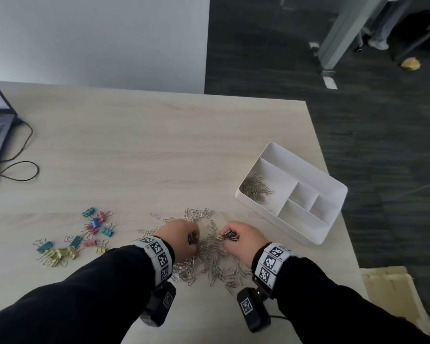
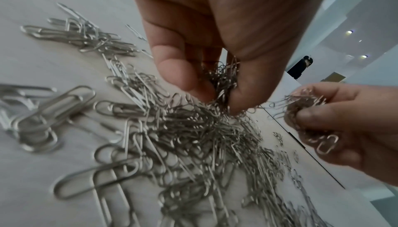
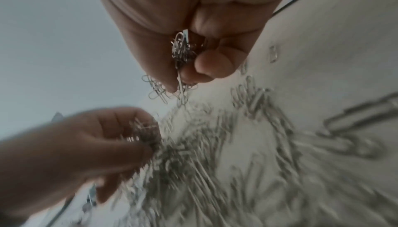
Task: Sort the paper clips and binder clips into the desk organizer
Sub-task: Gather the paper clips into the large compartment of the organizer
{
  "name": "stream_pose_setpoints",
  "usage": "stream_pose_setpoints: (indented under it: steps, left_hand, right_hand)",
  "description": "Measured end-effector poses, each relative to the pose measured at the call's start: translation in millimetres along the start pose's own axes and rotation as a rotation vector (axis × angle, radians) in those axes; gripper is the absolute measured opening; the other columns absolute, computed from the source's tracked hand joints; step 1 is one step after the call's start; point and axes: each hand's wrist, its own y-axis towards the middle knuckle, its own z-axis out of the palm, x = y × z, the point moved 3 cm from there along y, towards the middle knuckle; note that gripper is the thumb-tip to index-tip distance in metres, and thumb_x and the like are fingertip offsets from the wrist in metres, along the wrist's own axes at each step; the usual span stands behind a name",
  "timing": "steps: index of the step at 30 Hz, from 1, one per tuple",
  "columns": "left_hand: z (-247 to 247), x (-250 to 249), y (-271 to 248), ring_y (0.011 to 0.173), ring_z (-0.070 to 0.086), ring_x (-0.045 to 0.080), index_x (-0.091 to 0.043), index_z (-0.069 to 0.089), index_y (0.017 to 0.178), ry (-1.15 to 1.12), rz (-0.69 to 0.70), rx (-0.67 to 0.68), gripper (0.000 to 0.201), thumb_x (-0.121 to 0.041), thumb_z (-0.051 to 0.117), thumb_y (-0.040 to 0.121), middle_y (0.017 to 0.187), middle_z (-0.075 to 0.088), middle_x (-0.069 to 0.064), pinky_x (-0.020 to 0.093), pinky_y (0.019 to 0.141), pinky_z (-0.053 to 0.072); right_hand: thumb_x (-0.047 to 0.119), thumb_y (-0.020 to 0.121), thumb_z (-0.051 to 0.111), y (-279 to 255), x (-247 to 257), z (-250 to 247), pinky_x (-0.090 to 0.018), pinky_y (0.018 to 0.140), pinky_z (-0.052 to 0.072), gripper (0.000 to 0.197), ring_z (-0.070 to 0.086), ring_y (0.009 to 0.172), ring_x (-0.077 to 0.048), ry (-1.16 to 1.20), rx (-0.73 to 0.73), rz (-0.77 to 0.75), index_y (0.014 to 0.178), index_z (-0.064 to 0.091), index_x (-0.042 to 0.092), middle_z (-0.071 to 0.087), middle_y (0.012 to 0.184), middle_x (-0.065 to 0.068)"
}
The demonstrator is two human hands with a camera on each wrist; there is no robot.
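Now both fists down in the paper clips (image 1: 210, 254) heaped on the table (image 1: 144, 150): left hand (image 1: 178, 238) fingers curled, pinching a tangled clump; right hand (image 1: 243, 238) fingers curled round another bunch. Binder clips (image 1: 85, 234) scattered well left. Organizer (image 1: 330, 194) off right, some clips in its near-left compartment.
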Motion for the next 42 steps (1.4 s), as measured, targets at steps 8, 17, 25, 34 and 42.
stream_pose_setpoints:
  steps: [8, 17, 25, 34, 42]
  left_hand:
    - [1.4, 8.1, -0.3, 0.081, 0.061, 0.012, -0.036, 0.055, 0.078, -0.021, -0.021, 0.02, 0.013, -0.033, 0.068, 0.077, 0.083, 0.061, -0.015, 0.023, 0.065, 0.046]
    - [0.5, 12.7, -7.2, 0.09, 0.061, 0.014, -0.03, 0.066, 0.097, -0.017, -0.034, 0.027, 0.019, -0.031, 0.065, 0.077, 0.097, 0.067, -0.008, 0.029, 0.079, 0.054]
    - [0.7, 15.5, -9.3, 0.091, 0.059, 0.014, -0.03, 0.066, 0.097, -0.033, -0.034, 0.021, 0.02, -0.033, 0.066, 0.076, 0.099, 0.064, -0.008, 0.027, 0.079, 0.051]
    - [-3.1, 22.0, -12.1, 0.089, 0.061, 0.015, -0.03, 0.065, 0.093, -0.056, -0.046, 0.024, 0.02, -0.032, 0.064, 0.074, 0.095, 0.066, -0.008, 0.028, 0.078, 0.053]
    - [-9.7, 30.3, -21.6, 0.089, 0.06, 0.015, -0.028, 0.065, 0.095, -0.074, -0.065, 0.02, 0.018, -0.029, 0.064, 0.077, 0.099, 0.064, -0.006, 0.023, 0.072, 0.046]
  right_hand:
    - [0.027, 0.087, 0.069, 7.1, 14.4, -81.0, -0.031, 0.053, 0.053, 0.008, 0.056, 0.053, -0.01, 0.29, -0.222, 0.053, 0.092, 0.064, 0.031, 0.07, 0.072, 0.0]
    - [0.019, 0.088, 0.061, 62.1, -4.9, -109.7, -0.024, 0.073, 0.043, 0.021, 0.062, 0.082, -0.024, -0.145, -0.301, 0.158, 0.109, 0.063, 0.021, 0.068, 0.095, -0.002]
    - [0.021, 0.088, 0.06, 72.2, -8.8, -96.4, -0.022, 0.082, 0.041, 0.027, 0.061, 0.103, -0.022, -0.255, -0.245, 0.104, 0.114, 0.065, 0.018, 0.066, 0.114, -0.002]
    - [0.03, 0.086, 0.058, 55.3, -13.0, -82.0, -0.03, 0.084, 0.047, 0.024, 0.056, 0.098, -0.02, -0.524, -0.099, -0.039, 0.107, 0.065, 0.022, 0.052, 0.115, 0.002]
    - [0.017, 0.089, 0.047, 66.3, 7.0, -68.3, -0.032, 0.078, 0.05, 0.026, 0.058, 0.094, -0.023, -0.587, -0.046, -0.152, 0.107, 0.066, 0.022, 0.056, 0.102, 0.003]
